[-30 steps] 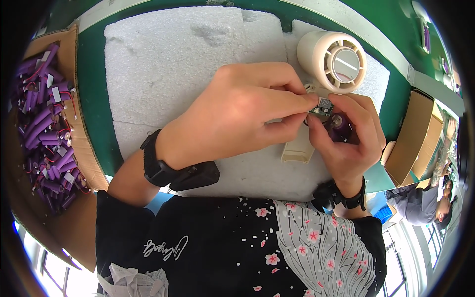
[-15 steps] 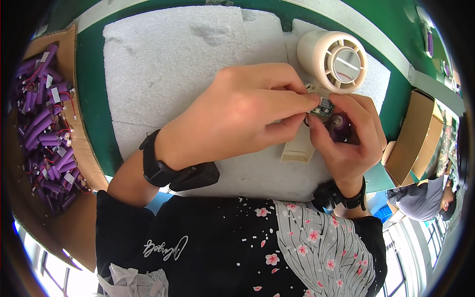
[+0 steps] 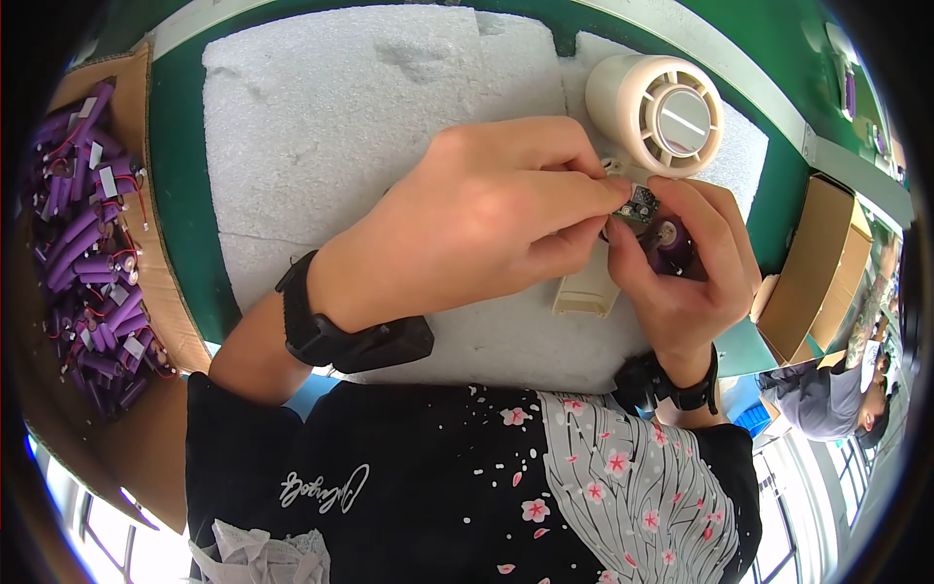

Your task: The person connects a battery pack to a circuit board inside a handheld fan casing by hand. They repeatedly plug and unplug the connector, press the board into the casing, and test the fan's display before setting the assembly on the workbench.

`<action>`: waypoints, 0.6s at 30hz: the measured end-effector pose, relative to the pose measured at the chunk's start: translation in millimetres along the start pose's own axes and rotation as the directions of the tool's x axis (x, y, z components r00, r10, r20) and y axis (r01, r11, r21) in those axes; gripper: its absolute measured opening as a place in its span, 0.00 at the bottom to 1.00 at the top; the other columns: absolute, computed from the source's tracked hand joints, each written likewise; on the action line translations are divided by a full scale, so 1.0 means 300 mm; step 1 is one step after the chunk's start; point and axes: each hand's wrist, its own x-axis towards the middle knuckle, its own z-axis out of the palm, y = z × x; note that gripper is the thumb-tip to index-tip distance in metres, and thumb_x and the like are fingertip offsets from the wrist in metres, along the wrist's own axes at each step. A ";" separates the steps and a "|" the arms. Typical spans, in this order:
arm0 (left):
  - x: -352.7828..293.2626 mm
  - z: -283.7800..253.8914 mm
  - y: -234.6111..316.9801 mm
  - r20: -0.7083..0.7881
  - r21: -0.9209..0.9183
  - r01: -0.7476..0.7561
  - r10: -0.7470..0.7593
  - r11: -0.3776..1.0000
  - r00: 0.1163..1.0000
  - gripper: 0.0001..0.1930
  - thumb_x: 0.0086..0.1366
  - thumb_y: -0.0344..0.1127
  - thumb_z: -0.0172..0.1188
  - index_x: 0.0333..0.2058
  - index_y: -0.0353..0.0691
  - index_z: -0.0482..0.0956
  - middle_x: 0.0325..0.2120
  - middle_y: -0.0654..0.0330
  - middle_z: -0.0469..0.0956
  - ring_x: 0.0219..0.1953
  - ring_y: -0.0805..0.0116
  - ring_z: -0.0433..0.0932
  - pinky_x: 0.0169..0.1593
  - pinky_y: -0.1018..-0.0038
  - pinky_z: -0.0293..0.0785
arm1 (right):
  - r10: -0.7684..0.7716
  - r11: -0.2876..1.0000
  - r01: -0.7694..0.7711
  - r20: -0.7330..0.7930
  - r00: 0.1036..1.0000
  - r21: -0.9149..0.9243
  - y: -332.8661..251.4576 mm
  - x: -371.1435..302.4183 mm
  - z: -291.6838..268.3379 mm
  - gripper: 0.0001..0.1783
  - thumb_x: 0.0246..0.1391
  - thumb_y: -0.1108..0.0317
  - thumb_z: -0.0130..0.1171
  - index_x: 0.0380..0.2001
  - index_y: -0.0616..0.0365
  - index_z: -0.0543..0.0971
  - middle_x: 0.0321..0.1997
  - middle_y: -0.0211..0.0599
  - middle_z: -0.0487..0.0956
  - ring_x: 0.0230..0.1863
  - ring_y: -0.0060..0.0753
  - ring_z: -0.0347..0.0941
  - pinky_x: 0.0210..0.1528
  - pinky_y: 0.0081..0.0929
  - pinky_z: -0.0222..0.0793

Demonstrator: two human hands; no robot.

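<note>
Almost nothing is changing: the left hand (image 3: 486,219) is still pinching the small circuit board (image 3: 640,204), while the right hand (image 3: 686,263) is still gripping the purple battery (image 3: 669,238).

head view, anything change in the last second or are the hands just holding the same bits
Nothing visibly changed: the left hand and right hand stay pinched together on the small circuit board and purple cell over the foam sheet.
</note>
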 end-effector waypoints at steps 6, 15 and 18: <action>0.001 0.002 0.002 -0.007 -0.003 -0.001 0.001 1.000 1.000 0.13 0.47 0.20 0.67 0.34 0.35 0.84 0.28 0.60 0.79 0.24 0.72 0.78 0.25 0.80 0.74 | 0.043 0.999 -0.043 -0.011 0.999 -0.006 -0.012 -0.004 0.002 0.24 0.29 0.78 0.74 0.37 0.58 0.83 0.31 0.34 0.78 0.22 0.17 0.72 0.19 0.14 0.66; -0.004 0.011 -0.005 -0.033 -0.017 0.003 -0.004 1.000 0.999 0.13 0.47 0.19 0.67 0.35 0.35 0.84 0.28 0.59 0.80 0.25 0.71 0.79 0.26 0.79 0.76 | 0.125 0.990 -0.126 0.016 0.992 0.067 -0.011 -0.004 -0.004 0.22 0.33 0.78 0.74 0.37 0.59 0.82 0.31 0.33 0.79 0.23 0.17 0.72 0.21 0.14 0.65; -0.005 0.014 -0.018 -0.017 -0.091 -0.014 0.012 0.996 1.000 0.17 0.47 0.20 0.68 0.38 0.37 0.82 0.34 0.58 0.79 0.27 0.70 0.78 0.29 0.79 0.76 | 0.238 0.961 -0.243 0.050 0.970 0.129 -0.024 -0.010 -0.016 0.20 0.35 0.78 0.73 0.37 0.60 0.81 0.31 0.34 0.79 0.24 0.18 0.72 0.23 0.14 0.65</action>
